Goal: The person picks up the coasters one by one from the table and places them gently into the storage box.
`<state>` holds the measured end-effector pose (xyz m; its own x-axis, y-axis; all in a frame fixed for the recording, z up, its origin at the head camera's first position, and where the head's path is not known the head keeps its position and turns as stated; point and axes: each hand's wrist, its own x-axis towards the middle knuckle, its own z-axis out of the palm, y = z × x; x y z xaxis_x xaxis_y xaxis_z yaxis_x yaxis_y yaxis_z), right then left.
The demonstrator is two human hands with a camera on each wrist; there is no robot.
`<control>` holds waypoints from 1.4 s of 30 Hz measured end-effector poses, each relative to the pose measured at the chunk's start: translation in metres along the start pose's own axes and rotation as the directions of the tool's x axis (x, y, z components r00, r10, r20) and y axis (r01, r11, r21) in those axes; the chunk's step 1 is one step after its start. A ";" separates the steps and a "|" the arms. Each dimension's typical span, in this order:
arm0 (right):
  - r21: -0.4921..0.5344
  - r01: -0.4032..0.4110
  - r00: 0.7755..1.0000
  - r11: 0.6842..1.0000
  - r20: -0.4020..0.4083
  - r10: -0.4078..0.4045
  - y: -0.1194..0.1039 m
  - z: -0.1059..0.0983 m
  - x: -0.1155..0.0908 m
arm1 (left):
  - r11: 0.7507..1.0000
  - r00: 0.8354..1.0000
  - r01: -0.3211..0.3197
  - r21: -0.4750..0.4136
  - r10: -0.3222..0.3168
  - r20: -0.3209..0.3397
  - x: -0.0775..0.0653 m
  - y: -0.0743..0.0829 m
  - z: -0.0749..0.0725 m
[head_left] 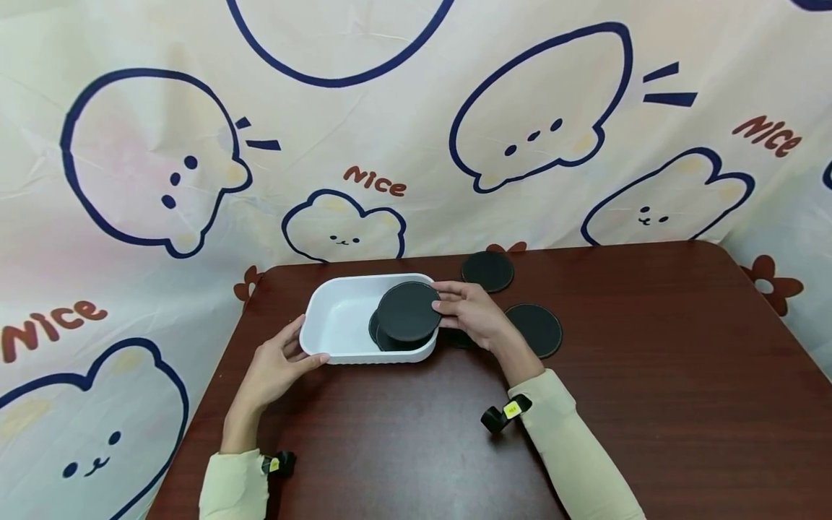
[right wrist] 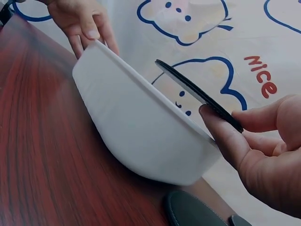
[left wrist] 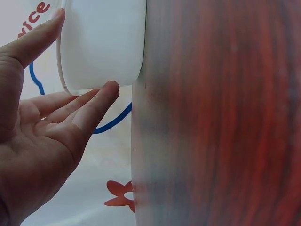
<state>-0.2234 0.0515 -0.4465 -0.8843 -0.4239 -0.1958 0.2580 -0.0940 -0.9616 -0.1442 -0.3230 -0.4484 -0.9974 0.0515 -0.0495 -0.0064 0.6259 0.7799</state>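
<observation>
Pinching coaster by R edge w/ R hand, just above R end of tub; gripping tub's L end w/ L hand, thumb at front rim. Prob. at placing step; next, lower past R rim, let go. Note at least 1 more coaster in tub beneath; room in L half. Mind loose coasters R of tub & table's back edge behind. Most open room: front, far R.

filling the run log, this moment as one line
left hand: holds white rectangular tray | right hand: pinches thin round black coaster over tray | in tray: another coaster
</observation>
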 end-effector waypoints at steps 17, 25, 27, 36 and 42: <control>-0.187 0.070 0.995 0.980 -0.051 -0.081 -0.005 0.022 0.004 | 1.000 1.000 -0.008 0.016 0.008 -0.005 0.002 0.000 0.001; -0.319 0.093 0.990 0.943 -0.075 -0.123 -0.003 0.028 0.006 | 1.000 1.000 -0.002 0.025 0.002 -0.007 0.003 -0.001 0.001; -0.373 0.112 0.985 0.921 -0.079 -0.151 -0.002 0.030 0.007 | 1.000 1.000 -0.003 0.023 0.003 -0.007 0.002 -0.001 0.001; -0.554 0.199 0.959 0.808 -0.060 -0.277 -0.004 0.037 0.002 | 1.000 1.000 -0.013 0.020 0.014 -0.007 0.001 0.000 0.001; -0.678 0.245 0.918 0.693 -0.069 -0.391 -0.008 0.034 -0.003 | 1.000 1.000 -0.011 0.024 0.011 -0.007 0.000 0.000 0.001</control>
<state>-0.2094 0.0229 -0.4318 -0.9392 -0.2903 0.1833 -0.3016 0.4424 -0.8445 -0.1441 -0.3226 -0.4492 -0.9979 0.0533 -0.0370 0.0060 0.6438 0.7651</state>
